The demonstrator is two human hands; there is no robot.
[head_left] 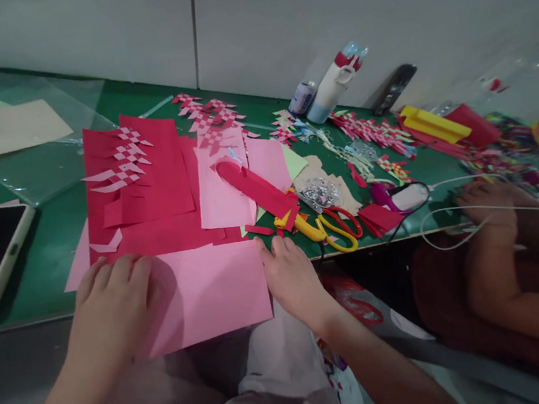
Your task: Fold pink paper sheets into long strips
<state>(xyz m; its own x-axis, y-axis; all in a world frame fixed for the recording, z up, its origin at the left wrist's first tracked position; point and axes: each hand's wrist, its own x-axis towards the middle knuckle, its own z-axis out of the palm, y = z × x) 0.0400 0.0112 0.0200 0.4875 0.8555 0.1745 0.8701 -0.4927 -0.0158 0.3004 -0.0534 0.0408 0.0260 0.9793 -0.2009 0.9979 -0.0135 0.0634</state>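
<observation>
The nearest sheet (216,289) is plain pink (the woven pieces (126,155), red-checked).

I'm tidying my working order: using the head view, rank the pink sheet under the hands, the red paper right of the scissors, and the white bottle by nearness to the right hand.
From the right hand:
1. Pink sheet: at its fingers, extending left.
2. Red paper: off to the right.
3. White bottle: rightward, at the back.
</observation>
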